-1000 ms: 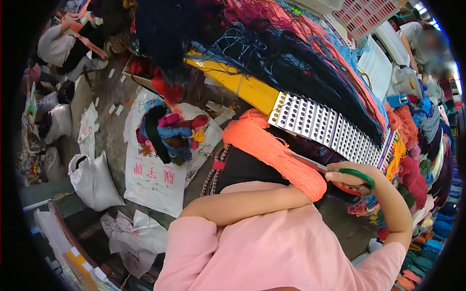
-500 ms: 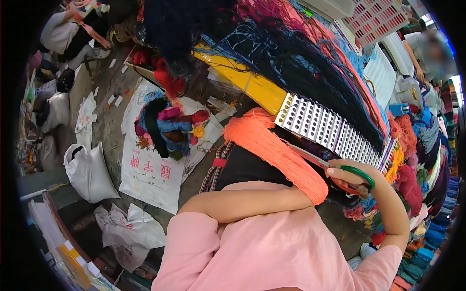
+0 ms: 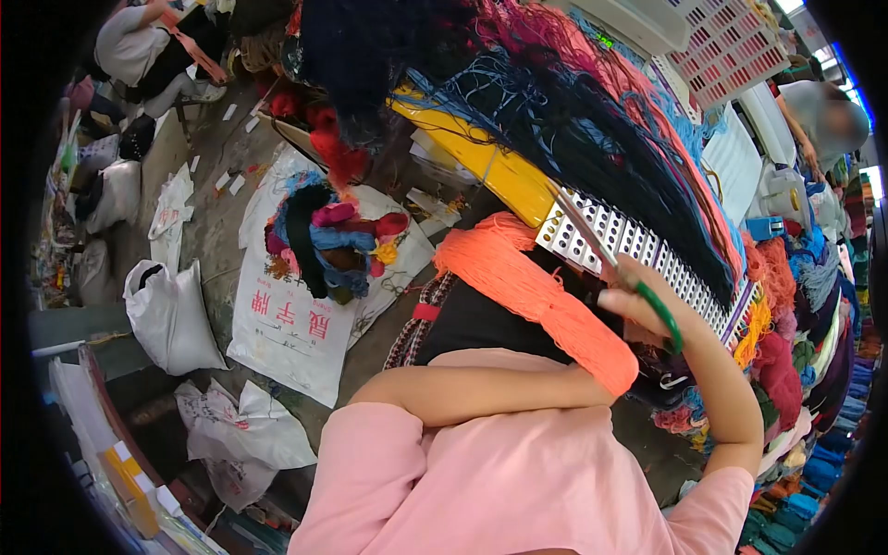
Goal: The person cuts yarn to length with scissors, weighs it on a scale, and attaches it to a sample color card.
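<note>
A skein of bright orange yarn [image 3: 504,264] lies across dark cloth at my lap, pinched narrower partway along. My left forearm [image 3: 509,393] crosses my body and passes into the skein's right-hand loop; the yarn hides my left hand and its fingers. Above and right of the skein, my right hand [image 3: 638,301] is closed round a pair of scissors [image 3: 585,225]. Their long blades point up and to the left, in front of the perforated white rack, apart from the orange yarn. A green bangle [image 3: 668,324] circles my right wrist.
Dark, blue and pink yarn [image 3: 592,139] hangs over the perforated rack [image 3: 638,250] and a yellow board [image 3: 476,157]. Small coloured skeins [image 3: 333,240] rest on a white sack [image 3: 291,324] at left. Other people [image 3: 819,116] are at the upper right and upper left.
My right hand has lifted the scissors up from beside the orange yarn, and their blades now point more steeply upward. The skein shows a pinched spot with short loose ends.
</note>
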Action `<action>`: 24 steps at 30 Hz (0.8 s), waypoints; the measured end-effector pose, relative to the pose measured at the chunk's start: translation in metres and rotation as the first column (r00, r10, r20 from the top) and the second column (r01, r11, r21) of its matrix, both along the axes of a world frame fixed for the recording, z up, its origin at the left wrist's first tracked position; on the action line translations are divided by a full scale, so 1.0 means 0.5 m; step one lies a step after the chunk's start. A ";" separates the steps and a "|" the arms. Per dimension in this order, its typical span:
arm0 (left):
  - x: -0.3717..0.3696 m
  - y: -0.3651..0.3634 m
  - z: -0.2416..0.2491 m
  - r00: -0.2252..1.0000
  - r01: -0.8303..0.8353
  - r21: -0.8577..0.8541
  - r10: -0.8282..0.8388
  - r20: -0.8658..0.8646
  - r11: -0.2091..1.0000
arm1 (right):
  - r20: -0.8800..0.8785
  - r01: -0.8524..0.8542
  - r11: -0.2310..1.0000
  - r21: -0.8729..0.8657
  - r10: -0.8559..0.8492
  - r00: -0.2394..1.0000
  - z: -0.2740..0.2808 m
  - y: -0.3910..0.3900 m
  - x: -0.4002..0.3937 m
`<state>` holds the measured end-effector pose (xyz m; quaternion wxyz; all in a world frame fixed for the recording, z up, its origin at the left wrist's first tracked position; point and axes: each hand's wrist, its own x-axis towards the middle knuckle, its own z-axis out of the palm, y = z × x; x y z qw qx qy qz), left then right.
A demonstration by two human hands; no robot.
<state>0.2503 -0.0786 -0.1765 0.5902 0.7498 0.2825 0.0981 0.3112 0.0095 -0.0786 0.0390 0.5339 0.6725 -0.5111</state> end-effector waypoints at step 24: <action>-0.302 0.146 -0.013 -0.286 0.309 -0.811 0.862 0.420 0.497 | -0.200 0.752 0.511 0.417 -0.755 0.624 0.113 -0.369 0.410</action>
